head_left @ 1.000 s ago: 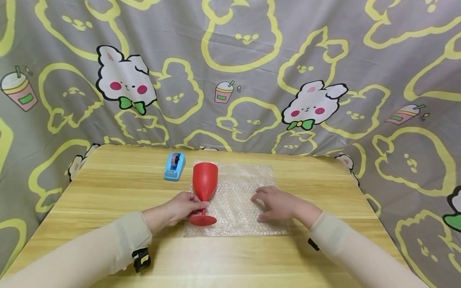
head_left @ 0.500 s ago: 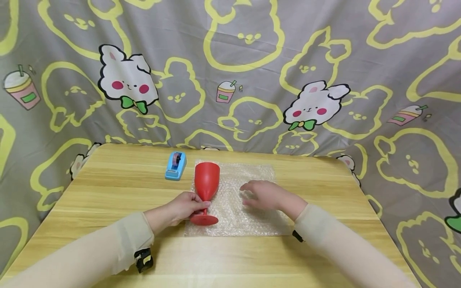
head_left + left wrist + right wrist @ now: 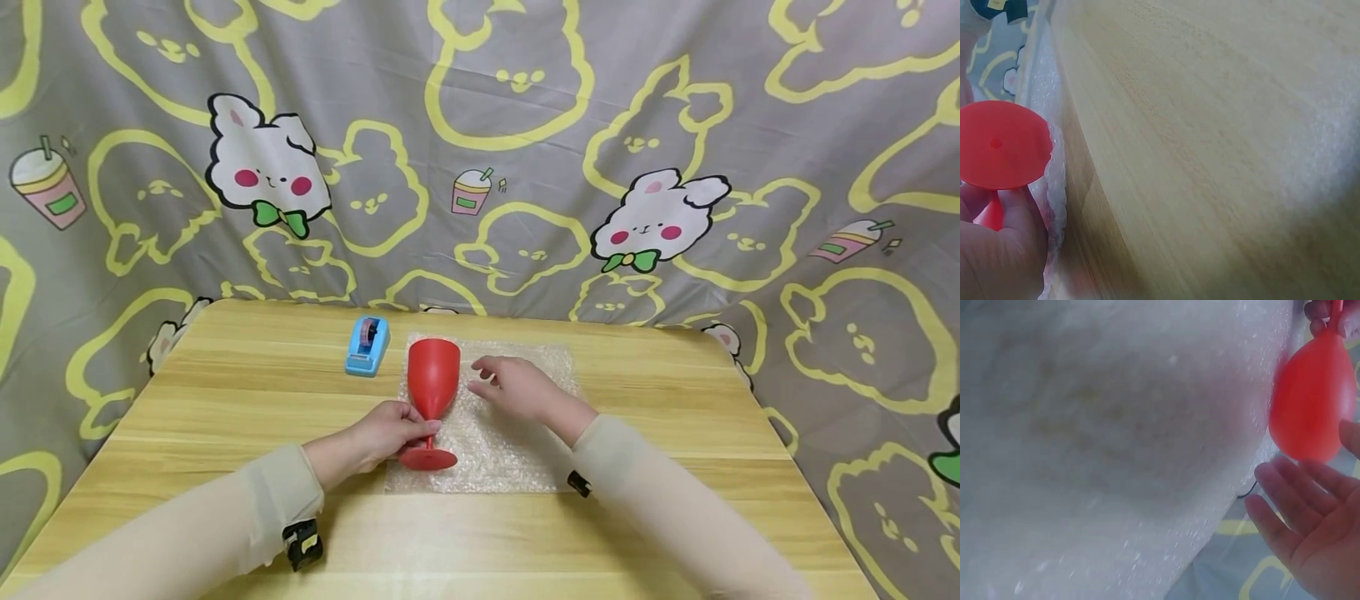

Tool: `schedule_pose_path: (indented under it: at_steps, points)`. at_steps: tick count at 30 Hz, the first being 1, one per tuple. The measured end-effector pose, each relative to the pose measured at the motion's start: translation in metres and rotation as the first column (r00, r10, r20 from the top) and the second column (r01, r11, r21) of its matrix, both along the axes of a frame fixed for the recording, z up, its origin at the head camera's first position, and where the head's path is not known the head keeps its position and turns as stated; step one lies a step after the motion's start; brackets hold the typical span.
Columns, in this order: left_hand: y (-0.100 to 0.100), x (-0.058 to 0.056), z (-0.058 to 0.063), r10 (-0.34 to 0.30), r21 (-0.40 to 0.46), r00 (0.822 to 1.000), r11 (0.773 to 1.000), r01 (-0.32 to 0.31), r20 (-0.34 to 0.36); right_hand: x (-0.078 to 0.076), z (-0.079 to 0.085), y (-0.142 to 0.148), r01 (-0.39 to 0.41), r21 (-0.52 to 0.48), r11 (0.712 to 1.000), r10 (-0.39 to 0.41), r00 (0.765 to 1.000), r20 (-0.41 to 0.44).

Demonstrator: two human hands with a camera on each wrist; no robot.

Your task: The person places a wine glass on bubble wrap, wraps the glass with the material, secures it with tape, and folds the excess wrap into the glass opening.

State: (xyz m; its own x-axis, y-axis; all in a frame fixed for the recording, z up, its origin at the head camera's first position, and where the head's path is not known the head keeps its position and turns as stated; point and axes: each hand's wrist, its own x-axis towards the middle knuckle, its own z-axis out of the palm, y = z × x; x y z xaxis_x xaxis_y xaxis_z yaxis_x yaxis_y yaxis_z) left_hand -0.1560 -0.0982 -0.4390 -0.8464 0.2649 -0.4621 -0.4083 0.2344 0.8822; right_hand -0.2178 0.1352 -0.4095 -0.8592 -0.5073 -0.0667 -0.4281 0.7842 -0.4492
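Observation:
A red goblet (image 3: 433, 375) is over the left part of a sheet of bubble wrap (image 3: 510, 458), its bowl toward the back and its round foot (image 3: 1004, 144) toward the front. My left hand (image 3: 390, 432) pinches the stem between thumb and fingers. Just right of the bowl, my right hand (image 3: 521, 390) hovers above the wrap with its fingers spread and loosely bent. In the right wrist view, the fingers (image 3: 1297, 506) of that hand come near the bowl's rim; whether they touch it I cannot tell.
A blue tape dispenser (image 3: 367, 346) stands behind and left of the goblet. All of this is on a wooden table (image 3: 247, 375). A grey curtain (image 3: 390, 100) with cartoon prints hangs along its back and sides.
My right hand has moved left across the bubble wrap, from its right side to beside the goblet's bowl. My left hand keeps its grip on the stem, with the goblet almost unmoved.

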Motion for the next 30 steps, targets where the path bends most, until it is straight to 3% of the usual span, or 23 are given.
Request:
schedule_pose_path:
  at_steps: [9, 20, 25, 30]
  points:
    - [0.0, 0.001, 0.0, 0.0, 0.011, 1.0, 1.0, 0.0, -0.01, -0.004, -0.003, -0.018, 0.117, -0.062, 0.991, -0.113, 0.992, 0.061]
    - [-0.001, 0.003, 0.0, 0.004, -0.002, 1.0, 1.0, -0.004, -0.013, -0.01, -0.015, -0.031, 0.158, -0.167, 0.973, -0.134, 0.98, 0.145]
    - [-0.001, 0.002, 0.0, -0.001, -0.013, 1.0, 1.0, 0.001, -0.026, -0.008, -0.014, -0.038, 0.171, -0.166, 0.971, -0.149, 0.979, 0.142]
    - [0.0, 0.0, -0.002, 0.006, -0.016, 1.0, 1.0, -0.007, -0.02, -0.008, -0.013, -0.044, 0.235, -0.147, 0.961, -0.212, 0.965, 0.156]
